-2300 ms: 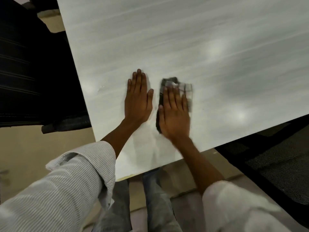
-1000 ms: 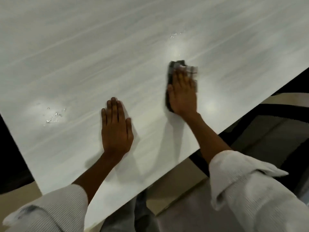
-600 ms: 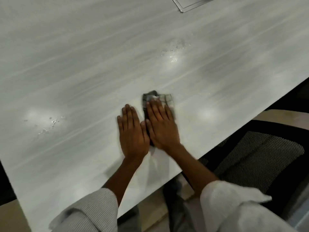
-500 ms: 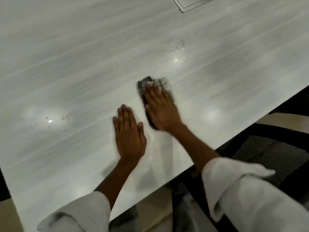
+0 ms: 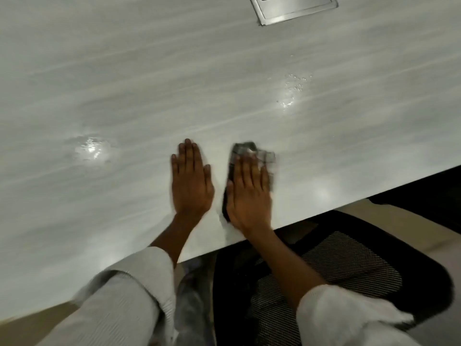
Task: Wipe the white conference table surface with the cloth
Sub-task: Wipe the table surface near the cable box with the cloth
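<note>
The white conference table [image 5: 154,78] with faint grey streaks fills most of the head view. My right hand [image 5: 249,193] lies flat on a dark checked cloth [image 5: 259,153], pressing it onto the table near the front edge; the cloth shows past my fingertips and by my thumb. My left hand [image 5: 190,181] rests flat on the bare table just left of it, fingers together, holding nothing. Wet droplets [image 5: 291,89] glisten beyond the cloth to the right, and a wet patch [image 5: 91,148] shines to the left.
A metal cable hatch [image 5: 294,7] is set into the table at the top. A black mesh office chair [image 5: 349,268] stands under the table edge at the lower right. My legs [image 5: 192,308] show below the edge, over a beige floor [image 5: 409,228].
My right hand has drawn the cloth back toward the table's front edge, and it now lies beside my left hand. The view has shifted, showing more of the hatch.
</note>
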`<state>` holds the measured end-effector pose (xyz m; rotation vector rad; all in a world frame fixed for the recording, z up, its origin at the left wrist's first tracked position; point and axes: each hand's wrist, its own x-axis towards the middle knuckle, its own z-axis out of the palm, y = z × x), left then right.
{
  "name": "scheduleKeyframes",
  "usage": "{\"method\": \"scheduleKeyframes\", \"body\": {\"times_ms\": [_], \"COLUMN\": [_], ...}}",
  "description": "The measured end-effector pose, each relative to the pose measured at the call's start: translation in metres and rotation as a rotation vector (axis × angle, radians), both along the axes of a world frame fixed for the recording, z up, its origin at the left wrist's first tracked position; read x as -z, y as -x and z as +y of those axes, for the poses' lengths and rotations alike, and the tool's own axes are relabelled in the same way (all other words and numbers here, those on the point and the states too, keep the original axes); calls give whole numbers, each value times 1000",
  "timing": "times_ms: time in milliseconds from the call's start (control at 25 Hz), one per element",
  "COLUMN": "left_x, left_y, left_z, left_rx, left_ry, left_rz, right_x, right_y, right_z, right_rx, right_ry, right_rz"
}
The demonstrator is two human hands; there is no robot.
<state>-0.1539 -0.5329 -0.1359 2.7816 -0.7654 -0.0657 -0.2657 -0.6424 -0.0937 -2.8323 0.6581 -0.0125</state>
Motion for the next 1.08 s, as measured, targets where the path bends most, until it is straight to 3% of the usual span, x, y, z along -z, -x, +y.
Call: {"method": "scheduleKeyframes", "body": {"times_ms": [120,240,360,440,520,640,720,800,920,1000,1080], "left_x": [2,2,-3,-10,-16,-12,-11,-14,-16,-10,-5], "left_y": [-1,0,4,13,28,50,54,60,77,88,89], "left_z": [-2,-3,-9,-36,-69,-113,-140,-170,-209,-213,-219], "left_rx": [-15,-7,-71,-74,-76,-99,-103,-130,-217,-232,-245], "left_ry": [26,22,15,77,167,226,215,209,175,70,19], "left_rz": [-40,-37,-15,14,56,50,12,-28,-9,-5,-13], "right_x": [12,9,0,-3,-3,7,12,11,0,-7,-2], "right_y": [-45,-21,46,61,44,-12,-47,-48,30,98,121], "right_z": [-97,-173,-164,-126,-108,-153,-213,-276,-355,-346,-314], "right_rx": [-158,157,374,281,-28,-363,-347,-161,63,111,-30], "right_ry": [33,75,80,94,57,55,64,52,53,96,55], "right_rz": [-81,-19,-2,53,56,-35,-36,-6,-27,-19,10]}}
